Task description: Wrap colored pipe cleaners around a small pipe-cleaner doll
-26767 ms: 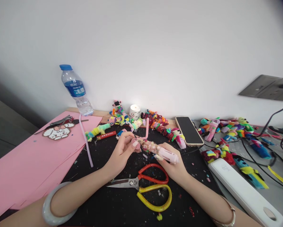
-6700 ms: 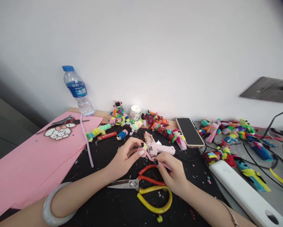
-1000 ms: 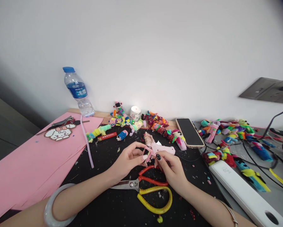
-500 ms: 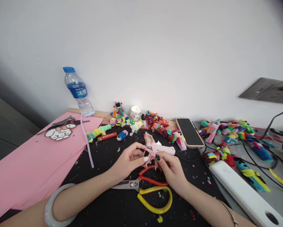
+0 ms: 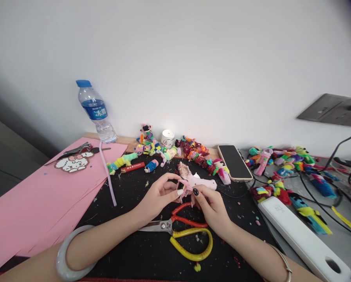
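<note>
Between my hands, above the middle of the black mat point(image 5: 128, 243), is a small pink pipe cleaner piece point(image 5: 186, 185), bent and partly covered by my fingers. My left hand point(image 5: 163, 192) pinches it from the left with thumb and fingers. From the right, my right hand point(image 5: 212, 207) grips its other side between thumb and forefinger. Just behind them lies a pink glue gun point(image 5: 203, 183), its nozzle end browned. Scissors point(image 5: 175, 227) with one red and one yellow handle rest below my hands, partly opened.
Pink paper sheets point(image 5: 43, 199) cover the left, with a lilac pipe cleaner point(image 5: 107, 174) at their edge. A water bottle point(image 5: 96, 111) leans on the wall. Colourful fuzzy figures point(image 5: 287, 160), a phone point(image 5: 234, 162), a white device point(image 5: 304, 239) and cables are around the back and right.
The whole view has shifted slightly. My hands stay together on the pink pipe cleaner piece, with only a small shift of the fingers.
</note>
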Demonstrator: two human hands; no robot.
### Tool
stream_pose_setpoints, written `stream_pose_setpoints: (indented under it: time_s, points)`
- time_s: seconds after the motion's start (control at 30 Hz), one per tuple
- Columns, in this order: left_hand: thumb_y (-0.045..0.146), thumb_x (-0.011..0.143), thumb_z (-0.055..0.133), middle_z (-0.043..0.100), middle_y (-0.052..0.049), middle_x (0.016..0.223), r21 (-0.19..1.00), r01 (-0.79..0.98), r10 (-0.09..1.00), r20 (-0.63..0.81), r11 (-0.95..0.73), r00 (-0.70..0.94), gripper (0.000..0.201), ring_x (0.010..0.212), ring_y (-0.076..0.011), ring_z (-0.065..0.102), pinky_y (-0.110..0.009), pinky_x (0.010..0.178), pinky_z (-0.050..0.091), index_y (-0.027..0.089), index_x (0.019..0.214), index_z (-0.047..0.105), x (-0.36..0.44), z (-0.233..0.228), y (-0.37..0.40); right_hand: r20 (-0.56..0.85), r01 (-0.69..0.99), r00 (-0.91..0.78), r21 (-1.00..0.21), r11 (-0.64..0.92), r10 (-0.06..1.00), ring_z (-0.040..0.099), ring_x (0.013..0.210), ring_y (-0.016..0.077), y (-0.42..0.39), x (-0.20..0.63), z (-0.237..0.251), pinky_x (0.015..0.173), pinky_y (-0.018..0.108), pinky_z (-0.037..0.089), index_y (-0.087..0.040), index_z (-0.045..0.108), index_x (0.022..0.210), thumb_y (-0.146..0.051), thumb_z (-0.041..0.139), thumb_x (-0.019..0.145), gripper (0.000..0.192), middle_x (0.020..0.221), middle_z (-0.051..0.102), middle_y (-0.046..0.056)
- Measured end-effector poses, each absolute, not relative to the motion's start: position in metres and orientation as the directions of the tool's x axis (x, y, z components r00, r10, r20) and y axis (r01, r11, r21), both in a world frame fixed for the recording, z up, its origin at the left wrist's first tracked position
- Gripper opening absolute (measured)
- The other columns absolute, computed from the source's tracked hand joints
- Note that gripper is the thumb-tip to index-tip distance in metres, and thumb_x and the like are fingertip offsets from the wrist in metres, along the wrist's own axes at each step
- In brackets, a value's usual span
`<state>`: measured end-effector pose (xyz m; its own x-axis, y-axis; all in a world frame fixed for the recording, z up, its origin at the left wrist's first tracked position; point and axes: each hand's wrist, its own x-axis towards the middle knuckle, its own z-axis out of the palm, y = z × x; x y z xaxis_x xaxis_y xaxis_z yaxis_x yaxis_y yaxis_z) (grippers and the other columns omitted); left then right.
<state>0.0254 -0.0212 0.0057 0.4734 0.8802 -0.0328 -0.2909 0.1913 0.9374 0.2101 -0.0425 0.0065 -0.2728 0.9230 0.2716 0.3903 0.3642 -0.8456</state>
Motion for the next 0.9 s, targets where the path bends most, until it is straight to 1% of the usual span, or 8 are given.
stream_pose_setpoints:
  time_s: [0.17, 0.27, 0.37, 0.47, 0.57, 0.73, 0.9]
  points:
    - [0.025, 0.079, 0.062, 0.064, -0.002, 0.083, 0.937, -0.277, 0.893, -0.069, 0.21, 0.444, 0.031, 0.071, -0.0115, 0.059, -0.028, 0.072, 0.047, 0.019, 0.106, 0.048, 0.026, 0.0093, -0.0219, 0.235, 0.335, -0.232, -0.892, 0.304, 0.944, 0.044, 0.052, 0.0109, -0.0432, 0.2107, 0.0042, 0.051, 0.022, 0.035, -0.019, 0.052, 0.075, -0.033, 0.036, 0.095, 0.029, 0.062, 0.05, -0.002]
    - [0.024, 0.078, 0.064, 0.065, -0.001, 0.084, 0.933, -0.29, 0.909, -0.08, 0.213, 0.41, 0.037, 0.07, -0.0113, 0.06, -0.028, 0.072, 0.048, 0.02, 0.11, 0.046, 0.0259, 0.0102, -0.0216, 0.212, 0.278, -0.199, -0.924, 0.262, 0.957, 0.044, 0.053, 0.0106, -0.0433, 0.2103, 0.0016, 0.052, 0.023, 0.036, -0.019, 0.049, 0.077, -0.034, 0.035, 0.096, 0.027, 0.064, 0.049, -0.003]
    - [0.024, 0.076, 0.066, 0.065, -0.002, 0.084, 0.921, -0.312, 0.915, -0.101, 0.234, 0.39, 0.037, 0.071, -0.0115, 0.06, -0.028, 0.072, 0.049, 0.019, 0.109, 0.048, 0.0261, 0.0091, -0.0208, 0.194, 0.238, -0.174, -0.943, 0.232, 0.966, 0.043, 0.051, 0.0105, -0.0425, 0.2099, -0.0009, 0.05, 0.022, 0.035, -0.02, 0.047, 0.081, -0.035, 0.035, 0.096, 0.024, 0.064, 0.047, -0.004]
    - [0.025, 0.076, 0.066, 0.064, -0.004, 0.088, 0.902, -0.34, 0.909, -0.117, 0.266, 0.401, 0.03, 0.075, -0.0122, 0.06, -0.03, 0.076, 0.05, 0.017, 0.103, 0.054, 0.0264, 0.0069, -0.0199, 0.19, 0.258, -0.164, -0.939, 0.228, 0.968, 0.041, 0.051, 0.0104, -0.0412, 0.2102, -0.0025, 0.049, 0.022, 0.034, -0.021, 0.045, 0.08, -0.034, 0.036, 0.095, 0.022, 0.062, 0.046, -0.004]
    - [0.025, 0.078, 0.064, 0.064, -0.004, 0.092, 0.874, -0.387, 0.898, -0.115, 0.295, 0.425, 0.027, 0.078, -0.012, 0.061, -0.031, 0.08, 0.05, 0.018, 0.103, 0.056, 0.0265, 0.0056, -0.0192, 0.196, 0.302, -0.172, -0.922, 0.241, 0.966, 0.04, 0.052, 0.0104, -0.0407, 0.2113, -0.003, 0.05, 0.022, 0.033, -0.021, 0.046, 0.08, -0.033, 0.038, 0.094, 0.02, 0.062, 0.044, -0.004]
    - [0.021, 0.077, 0.066, 0.064, -0.002, 0.09, 0.809, -0.458, 0.882, -0.149, 0.368, 0.446, 0.024, 0.074, -0.0098, 0.06, -0.028, 0.077, 0.05, 0.02, 0.099, 0.058, 0.0268, 0.0079, -0.0185, 0.185, 0.365, -0.203, -0.897, 0.249, 0.962, 0.037, 0.049, 0.0107, -0.0418, 0.2128, -0.0027, 0.047, 0.022, 0.031, -0.022, 0.046, 0.082, -0.03, 0.038, 0.094, 0.016, 0.056, 0.041, -0.006]
    - [0.017, 0.078, 0.064, 0.063, -0.002, 0.087, 0.739, -0.504, 0.848, -0.168, 0.446, 0.503, 0.022, 0.075, -0.0097, 0.06, -0.029, 0.079, 0.05, 0.018, 0.098, 0.058, 0.0257, 0.0105, -0.0173, 0.178, 0.367, -0.203, -0.898, 0.244, 0.963, 0.035, 0.047, 0.0107, -0.0421, 0.2128, -0.0037, 0.046, 0.022, 0.03, -0.022, 0.045, 0.084, -0.031, 0.037, 0.094, 0.015, 0.055, 0.037, -0.007]
